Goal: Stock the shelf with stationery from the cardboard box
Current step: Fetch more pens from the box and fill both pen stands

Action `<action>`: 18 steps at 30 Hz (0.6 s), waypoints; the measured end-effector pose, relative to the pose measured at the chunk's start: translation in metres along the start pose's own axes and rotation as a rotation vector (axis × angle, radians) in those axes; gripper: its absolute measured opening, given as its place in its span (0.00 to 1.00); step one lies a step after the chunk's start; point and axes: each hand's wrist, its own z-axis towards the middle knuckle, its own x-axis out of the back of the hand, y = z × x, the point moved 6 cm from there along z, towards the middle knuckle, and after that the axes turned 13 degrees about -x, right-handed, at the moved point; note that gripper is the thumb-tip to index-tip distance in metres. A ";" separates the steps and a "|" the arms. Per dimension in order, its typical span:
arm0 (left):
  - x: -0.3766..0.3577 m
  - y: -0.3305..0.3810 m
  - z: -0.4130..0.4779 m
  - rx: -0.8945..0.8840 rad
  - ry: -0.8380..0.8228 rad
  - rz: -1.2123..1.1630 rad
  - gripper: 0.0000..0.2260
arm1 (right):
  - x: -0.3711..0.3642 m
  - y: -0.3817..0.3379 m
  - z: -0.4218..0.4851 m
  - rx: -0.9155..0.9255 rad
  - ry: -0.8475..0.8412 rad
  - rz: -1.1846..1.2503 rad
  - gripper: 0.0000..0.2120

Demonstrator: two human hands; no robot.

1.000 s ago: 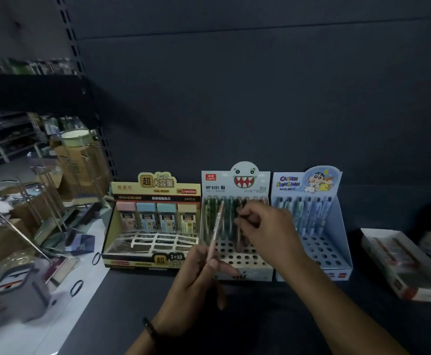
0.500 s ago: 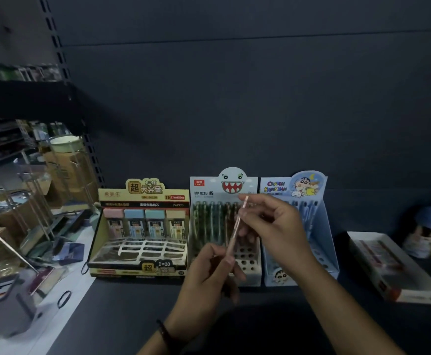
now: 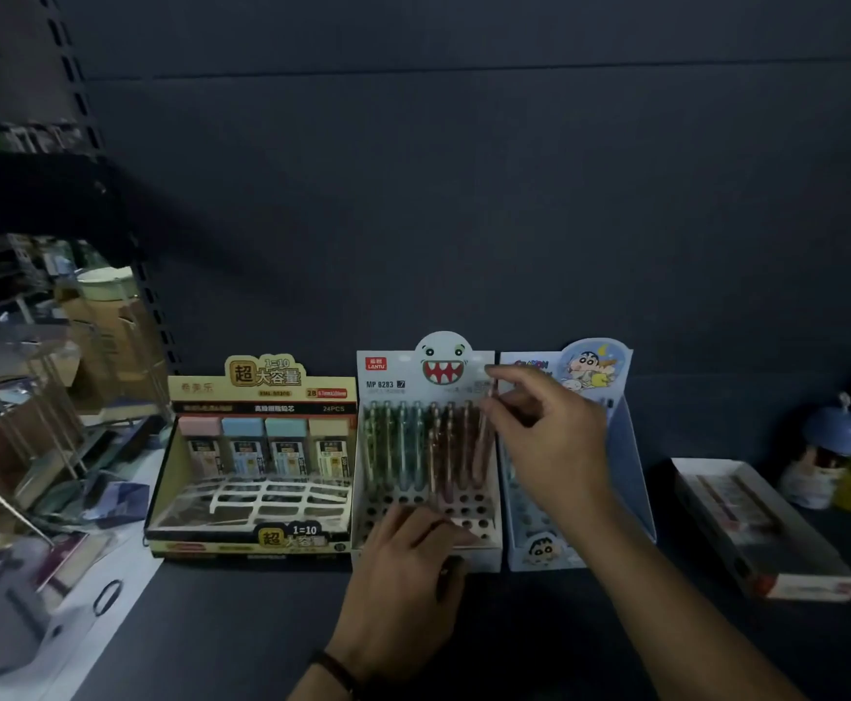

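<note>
Pink mechanical pencil [image 3: 479, 447], released by your now-relaxed left hand [image 3: 403, 574], enters the display box [image 3: 481, 559] pinched by your right hand [image 3: 550, 442].

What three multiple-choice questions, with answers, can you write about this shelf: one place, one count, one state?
1. Which display box stands between the other two?
A. yellow box
B. monster-face box
C. blue cartoon box

2. How many refill cases stand in the yellow box?
A. four
B. two
C. six

3. What is the right hand doing?
A. hanging idle
B. making a fist
C. pinching a pen

1 B: the yellow box is on its left and the blue cartoon box on its right.
2 A: four stand in one row.
3 C: it holds a pen by its top.
</note>
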 end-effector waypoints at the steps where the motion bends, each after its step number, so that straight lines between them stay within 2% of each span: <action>1: -0.001 0.000 -0.001 -0.009 -0.007 -0.001 0.10 | -0.004 0.001 -0.001 0.015 0.001 -0.022 0.15; 7: -0.004 0.002 -0.004 0.012 -0.021 0.022 0.11 | -0.020 0.004 -0.008 0.006 -0.020 -0.106 0.15; 18: -0.003 0.001 -0.004 0.067 -0.026 -0.008 0.11 | -0.031 0.012 -0.012 -0.077 -0.163 -0.262 0.12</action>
